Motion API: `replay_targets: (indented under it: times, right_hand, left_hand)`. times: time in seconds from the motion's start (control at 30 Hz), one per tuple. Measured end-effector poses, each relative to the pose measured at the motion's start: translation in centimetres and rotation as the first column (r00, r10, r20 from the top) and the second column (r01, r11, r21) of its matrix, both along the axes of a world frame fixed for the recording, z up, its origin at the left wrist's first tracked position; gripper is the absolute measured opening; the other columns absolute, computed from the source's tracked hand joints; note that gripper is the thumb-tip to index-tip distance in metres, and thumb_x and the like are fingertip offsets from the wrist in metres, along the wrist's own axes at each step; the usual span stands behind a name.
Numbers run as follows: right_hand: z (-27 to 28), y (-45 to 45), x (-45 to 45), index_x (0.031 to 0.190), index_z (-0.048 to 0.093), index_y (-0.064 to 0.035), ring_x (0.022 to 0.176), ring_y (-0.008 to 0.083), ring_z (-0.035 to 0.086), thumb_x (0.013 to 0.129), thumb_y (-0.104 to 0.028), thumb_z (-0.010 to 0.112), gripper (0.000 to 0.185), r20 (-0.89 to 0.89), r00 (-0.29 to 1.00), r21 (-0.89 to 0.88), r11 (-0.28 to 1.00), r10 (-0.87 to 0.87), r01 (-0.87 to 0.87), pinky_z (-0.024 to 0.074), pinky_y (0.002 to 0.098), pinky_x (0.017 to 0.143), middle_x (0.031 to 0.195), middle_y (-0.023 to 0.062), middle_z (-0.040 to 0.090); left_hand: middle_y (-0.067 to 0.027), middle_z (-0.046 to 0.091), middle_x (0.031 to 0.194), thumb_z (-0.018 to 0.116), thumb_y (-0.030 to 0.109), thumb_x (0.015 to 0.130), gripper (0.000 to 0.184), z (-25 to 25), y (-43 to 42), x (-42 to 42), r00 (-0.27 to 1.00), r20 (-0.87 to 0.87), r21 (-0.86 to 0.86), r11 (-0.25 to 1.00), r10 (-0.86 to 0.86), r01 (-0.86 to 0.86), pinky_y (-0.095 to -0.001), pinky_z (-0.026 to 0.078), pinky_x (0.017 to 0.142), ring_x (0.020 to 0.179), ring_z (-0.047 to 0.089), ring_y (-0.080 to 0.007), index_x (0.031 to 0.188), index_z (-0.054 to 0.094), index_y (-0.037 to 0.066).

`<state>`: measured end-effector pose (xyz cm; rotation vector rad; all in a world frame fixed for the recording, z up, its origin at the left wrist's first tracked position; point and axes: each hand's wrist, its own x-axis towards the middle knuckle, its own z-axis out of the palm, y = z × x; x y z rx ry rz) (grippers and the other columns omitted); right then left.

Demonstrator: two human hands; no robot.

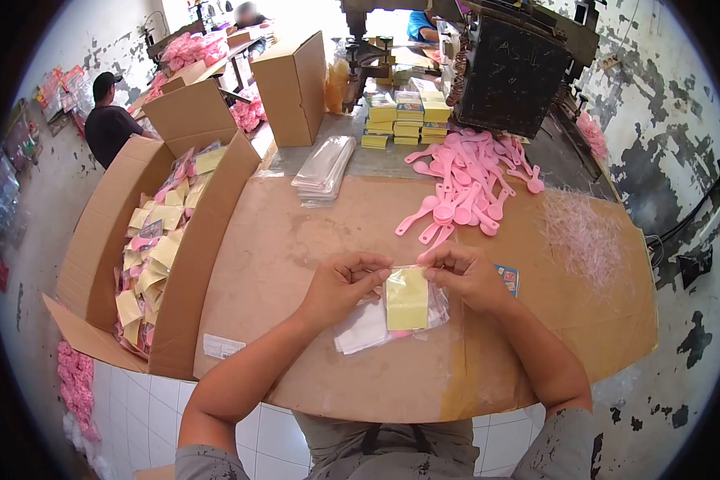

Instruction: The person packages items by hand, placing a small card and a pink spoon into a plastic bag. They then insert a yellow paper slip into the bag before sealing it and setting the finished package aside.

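My left hand (346, 286) pinches the upper left corner of a small clear plastic bag (407, 298) with a yellow card inside. At the bag's upper right edge, my right hand (466, 276) grips it between thumb and forefinger. A bit of pink shows at the bottom of the card. Beneath the bag lie more clear and white bags (358, 329) on the cardboard-covered table (280, 240). A small blue printed card stack (507, 278) sits just beyond my right hand, partly hidden by it.
Pink spoons (464, 188) are piled ahead. Behind them stand yellow card stacks (408, 116) and a black machine (508, 72). Clear bags (325, 170) lie ahead left. An open carton (184, 264) of filled packets is left. Thin shreds (586, 240) lie right. A person (112, 120) is far left.
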<state>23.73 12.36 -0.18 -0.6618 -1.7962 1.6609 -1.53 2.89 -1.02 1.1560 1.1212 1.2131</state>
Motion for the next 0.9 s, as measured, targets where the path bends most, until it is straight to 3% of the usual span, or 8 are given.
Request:
replay_targets:
  times: [0.33,0.43,0.53,0.63,0.7,0.77,0.83,0.9]
  right_hand:
    - [1.5,-0.7,-0.1,0.123,0.065,0.0037,0.093,0.0085,0.066,0.096,-0.003,0.073,0.029,0.101,0.994,0.036,0.998,0.042,-0.046,0.0537,0.0244,0.082,0.104,0.0032,0.070]
    - [2.2,-0.9,-0.3,0.124,0.065,0.0037,0.092,0.0092,0.066,0.096,-0.003,0.072,0.029,-0.001,1.000,0.072,0.997,0.014,-0.014,0.0536,0.0250,0.083,0.105,0.0039,0.071]
    - [3.1,-1.2,-0.3,0.124,0.066,0.0033,0.092,0.0108,0.067,0.096,-0.005,0.072,0.029,-0.067,0.997,0.102,0.994,-0.041,0.048,0.0543,0.0276,0.085,0.106,0.0047,0.071]
    - [4.0,-0.1,2.2,0.124,0.067,0.0013,0.095,0.0128,0.068,0.097,-0.009,0.073,0.029,0.045,0.995,0.224,0.972,-0.089,0.076,0.0547,0.0315,0.089,0.106,0.0054,0.072]
    - [4.2,0.3,4.4,0.124,0.068,-0.0002,0.098,0.0150,0.069,0.097,-0.011,0.073,0.029,0.143,0.979,0.270,0.957,-0.145,0.102,0.0544,0.0336,0.091,0.108,0.0067,0.072]
    - [4.2,-0.1,6.4,0.124,0.069,-0.0013,0.100,0.0181,0.069,0.095,-0.010,0.073,0.030,0.228,0.950,0.260,0.954,-0.212,0.150,0.0538,0.0353,0.093,0.110,0.0087,0.072]
    - [4.7,-0.5,7.8,0.124,0.069,-0.0006,0.102,0.0231,0.069,0.093,-0.010,0.074,0.033,0.315,0.884,0.562,0.819,-0.346,0.120,0.0537,0.0363,0.092,0.110,0.0110,0.071]
    - [4.4,-0.3,9.1,0.122,0.070,0.0002,0.102,0.0273,0.068,0.090,-0.010,0.075,0.033,0.348,0.817,0.740,0.669,-0.460,0.061,0.0536,0.0373,0.091,0.110,0.0132,0.070]
  left_hand:
    - [-0.0077,0.073,0.105,0.069,0.010,0.102,0.037,1.3,-0.4,1.4,0.982,0.160,0.220,0.966,0.102,-0.137,-0.0264,0.061,0.077,0.090,0.071,-0.0098,0.135,0.058,-0.003]
    - [-0.0075,0.072,0.102,0.070,0.014,0.102,0.023,-0.1,-0.3,0.4,0.989,-0.146,0.170,0.983,-0.040,0.065,-0.0297,0.061,0.073,0.086,0.071,-0.0136,0.118,0.064,-0.001]
    - [-0.0064,0.071,0.100,0.070,0.014,0.102,0.017,2.1,-0.5,-1.0,0.991,-0.119,0.027,0.997,-0.068,0.072,-0.0310,0.061,0.070,0.083,0.071,-0.0127,0.110,0.065,0.000]
    - [-0.0099,0.071,0.110,0.063,0.024,0.106,0.029,3.6,0.8,-4.9,0.903,0.152,0.254,0.868,0.401,-0.428,-0.0324,0.060,0.085,0.098,0.072,-0.0178,0.124,0.063,0.001]
    - [-0.0130,0.066,0.125,0.053,0.034,0.110,0.046,6.7,1.4,-6.9,0.707,0.544,0.253,0.715,0.452,-0.652,-0.0356,0.054,0.101,0.115,0.067,-0.0222,0.142,0.052,0.001]
    - [-0.0145,0.063,0.133,0.050,0.038,0.111,0.054,5.5,1.9,-8.4,0.724,0.490,0.233,0.728,0.485,-0.645,-0.0371,0.051,0.105,0.122,0.064,-0.0241,0.148,0.043,0.000]
    - [-0.0121,0.064,0.133,0.061,0.039,0.105,0.057,2.7,2.9,-8.8,0.784,0.393,0.240,0.770,0.481,-0.592,-0.0374,0.051,0.102,0.119,0.065,-0.0225,0.147,0.049,0.002]
    - [-0.0103,0.067,0.124,0.070,0.034,0.098,0.050,0.7,2.9,-6.5,0.869,-0.101,0.376,0.827,0.485,-0.418,-0.0378,0.052,0.096,0.111,0.066,-0.0222,0.138,0.059,0.005]
